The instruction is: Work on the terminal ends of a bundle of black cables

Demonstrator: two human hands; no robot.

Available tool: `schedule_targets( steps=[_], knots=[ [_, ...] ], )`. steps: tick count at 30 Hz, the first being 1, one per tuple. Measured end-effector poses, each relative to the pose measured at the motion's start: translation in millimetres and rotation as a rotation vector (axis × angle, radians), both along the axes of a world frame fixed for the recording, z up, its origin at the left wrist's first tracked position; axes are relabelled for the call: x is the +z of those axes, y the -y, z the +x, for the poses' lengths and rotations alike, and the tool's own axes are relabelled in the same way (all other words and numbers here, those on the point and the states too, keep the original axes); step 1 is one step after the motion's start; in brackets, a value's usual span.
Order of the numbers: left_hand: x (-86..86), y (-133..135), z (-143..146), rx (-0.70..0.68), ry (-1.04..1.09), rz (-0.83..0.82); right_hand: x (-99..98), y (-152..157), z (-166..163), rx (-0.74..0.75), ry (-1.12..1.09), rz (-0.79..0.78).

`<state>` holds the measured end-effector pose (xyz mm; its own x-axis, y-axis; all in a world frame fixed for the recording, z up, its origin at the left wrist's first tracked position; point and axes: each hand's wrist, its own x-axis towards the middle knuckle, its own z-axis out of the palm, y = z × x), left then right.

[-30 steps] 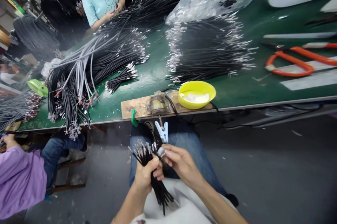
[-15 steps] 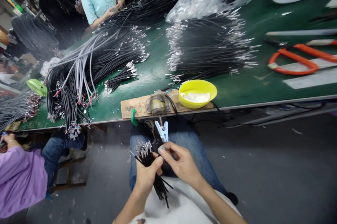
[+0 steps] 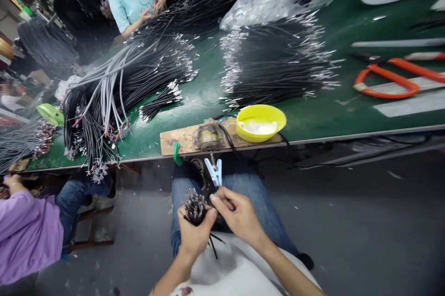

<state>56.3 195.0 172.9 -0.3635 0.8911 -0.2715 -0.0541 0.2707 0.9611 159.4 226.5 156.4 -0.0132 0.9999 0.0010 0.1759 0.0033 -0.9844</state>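
Left hand (image 3: 194,235) closed around black wire bundle (image 3: 195,207), held over lap, tips pointing 12 o'clock. Right hand (image 3: 239,217) at bundle's 3 o'clock, fingertips pinched, possibly on single wire; too small to confirm. Blue clip (image 3: 214,171) at 12 o'clock, below wooden board (image 3: 181,138).

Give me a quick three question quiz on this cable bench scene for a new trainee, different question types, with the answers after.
1. True or false: the left hand is closed around a bundle of black wires.
2. Multiple choice: what sits on the wooden board at the table edge? A) yellow bowl B) red mug C) glass jar
3. Fill in: the right hand pinches at the wire tips just below a light blue ____.

Key: 1 true; 2 A; 3 clip.
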Motion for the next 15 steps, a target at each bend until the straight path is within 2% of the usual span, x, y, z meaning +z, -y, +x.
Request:
schedule_targets(
  steps=[5, 8, 11, 15],
  knots=[
    [-6.9, 1.7, -0.9, -0.050, 0.017, -0.040, 0.9, -1.9, -0.2, -0.011, -0.185, -0.122],
    [-7.1, -2.2, -2.1, -0.131, 0.265, -0.146, 4.6, -3.4, 4.6, 0.091, -0.337, -0.199],
    [-7.3, -5.6, -5.0, -0.124, 0.563, -0.240, 6.7, -3.1, 9.4, 0.177, -0.441, -0.261],
    [-7.6, -6.2, -6.3, -0.178, 0.748, -0.314, 3.6, 0.6, 6.9, 0.156, -0.511, -0.315]
  ],
)
